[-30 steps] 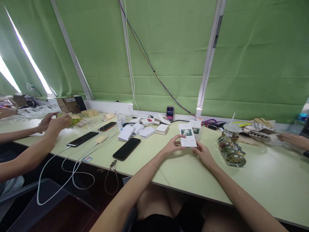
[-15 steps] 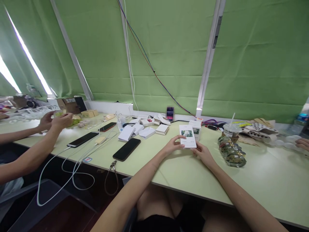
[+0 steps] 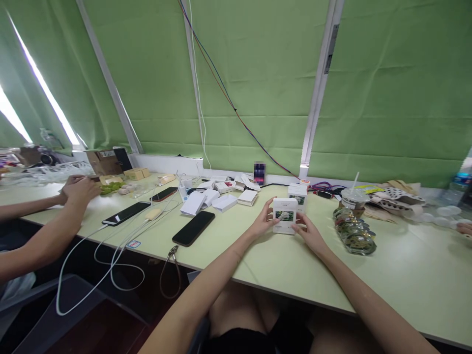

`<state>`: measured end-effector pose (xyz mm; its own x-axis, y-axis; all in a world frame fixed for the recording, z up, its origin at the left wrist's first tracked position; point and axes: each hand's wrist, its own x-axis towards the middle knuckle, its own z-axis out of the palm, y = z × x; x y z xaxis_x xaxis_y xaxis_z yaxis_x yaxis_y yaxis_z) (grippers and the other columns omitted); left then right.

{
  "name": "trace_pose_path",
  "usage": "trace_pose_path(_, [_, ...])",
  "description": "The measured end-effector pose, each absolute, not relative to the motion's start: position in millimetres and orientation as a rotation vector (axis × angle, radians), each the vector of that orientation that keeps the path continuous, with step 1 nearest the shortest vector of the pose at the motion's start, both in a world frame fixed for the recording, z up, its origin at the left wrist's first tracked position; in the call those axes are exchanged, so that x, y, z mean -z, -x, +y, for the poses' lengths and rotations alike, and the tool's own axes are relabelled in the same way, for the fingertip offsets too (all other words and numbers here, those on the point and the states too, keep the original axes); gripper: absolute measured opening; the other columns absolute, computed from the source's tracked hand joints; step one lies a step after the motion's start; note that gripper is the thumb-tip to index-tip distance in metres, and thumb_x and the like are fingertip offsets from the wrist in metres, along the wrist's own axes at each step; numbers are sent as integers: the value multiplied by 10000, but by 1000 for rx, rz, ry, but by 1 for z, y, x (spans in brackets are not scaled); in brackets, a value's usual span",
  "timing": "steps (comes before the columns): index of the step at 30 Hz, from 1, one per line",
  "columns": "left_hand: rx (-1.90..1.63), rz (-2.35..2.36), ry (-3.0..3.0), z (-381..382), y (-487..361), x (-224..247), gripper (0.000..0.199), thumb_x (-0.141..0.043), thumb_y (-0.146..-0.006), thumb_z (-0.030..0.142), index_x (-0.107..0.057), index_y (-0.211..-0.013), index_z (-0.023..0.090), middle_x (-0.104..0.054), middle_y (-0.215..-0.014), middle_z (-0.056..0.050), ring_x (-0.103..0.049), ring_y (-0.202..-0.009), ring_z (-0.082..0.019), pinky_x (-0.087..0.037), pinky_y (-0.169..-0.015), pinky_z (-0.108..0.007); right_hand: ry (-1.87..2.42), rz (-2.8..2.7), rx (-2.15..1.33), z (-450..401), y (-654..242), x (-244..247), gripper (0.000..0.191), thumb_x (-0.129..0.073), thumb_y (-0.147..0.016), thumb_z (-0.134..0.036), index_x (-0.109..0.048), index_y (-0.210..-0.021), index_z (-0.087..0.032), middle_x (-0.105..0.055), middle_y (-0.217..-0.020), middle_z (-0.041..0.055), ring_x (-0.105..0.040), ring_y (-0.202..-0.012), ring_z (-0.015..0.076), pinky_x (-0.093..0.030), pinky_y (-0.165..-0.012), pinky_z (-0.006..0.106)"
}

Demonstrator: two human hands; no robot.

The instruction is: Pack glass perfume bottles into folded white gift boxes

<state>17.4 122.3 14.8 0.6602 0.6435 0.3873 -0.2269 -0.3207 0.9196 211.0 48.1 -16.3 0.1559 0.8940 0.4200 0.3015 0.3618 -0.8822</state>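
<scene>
A white box with a flower picture [image 3: 284, 216] stands upright, its printed face toward me. My left hand [image 3: 266, 220] grips its left edge, and my right hand [image 3: 307, 232] holds its right edge. Just behind it, more white boxes [image 3: 297, 191] with a similar picture stand on the pale green table [image 3: 236, 260]. To the left lie several loose white boxes [image 3: 224, 202], some of them flattened or open. A black phone [image 3: 193, 228] rests left of my left forearm.
Clear jars [image 3: 354, 231] lie in a row right of my right hand, beside a lidded cup with a straw [image 3: 354, 199]. White cables [image 3: 114, 255] hang over the table's front edge. A person's hands [image 3: 79, 189] are at the far left; another's fingers [image 3: 463, 228] show far right.
The held box has tipped from leaning back to upright and come slightly lower in view, uncovering the boxes behind. The person's hands at left have moved down and closer together.
</scene>
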Motion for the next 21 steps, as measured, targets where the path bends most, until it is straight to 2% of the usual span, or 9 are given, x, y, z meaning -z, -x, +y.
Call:
trace_pose_path(4, [-838,327,-1788,125,-19,-11,643,-685,-769,357,-360,-1320,289,-497,-1281,-110,-572,-1063,-268,-465,-865,-383,1079,-1360,-529,42,-211,7,588,-461,-865,-514,-320,-1392,-294,-422,-1372,90,-486,-1121,246,-441,-914,417])
trace_pose_path(8, [-827,328,-1797,124,-18,-12,731,-716,-737,320,-307,-1342,311,-498,-1270,-99,-602,-1010,-261,-481,-829,-372,993,-1360,-522,39,-210,3,552,-393,-887,-549,-318,-1386,-324,-362,-1419,67,-476,-1143,250,-445,-913,411])
trace_pose_path(13, [-815,318,-1797,124,-18,-12,660,-702,-747,305,-324,-1288,303,-505,-1246,-91,-610,-995,-248,-494,-810,-360,934,-1359,-541,39,-208,5,421,-431,-884,-525,-415,-1253,-322,-478,-1270,59,-526,-1065,231,-486,-848,373])
trace_pose_path(17, [-866,345,-1795,126,-20,-7,691,-724,-725,305,-275,-1250,300,-507,-1230,-88,-625,-947,-219,-513,-789,-357,926,-1327,-512,37,-208,3,255,-446,-890,-492,-482,-1058,-303,-533,-1087,32,-542,-974,205,-486,-798,336])
trace_pose_path(21, [-941,368,-1793,127,-23,-2,705,-783,-649,306,-295,-1157,266,-525,-1169,-73,-629,-951,-225,-529,-779,-360,957,-1321,-477,38,-210,2,279,-467,-871,-517,-552,-895,-252,-545,-996,47,-508,-1007,227,-468,-793,330])
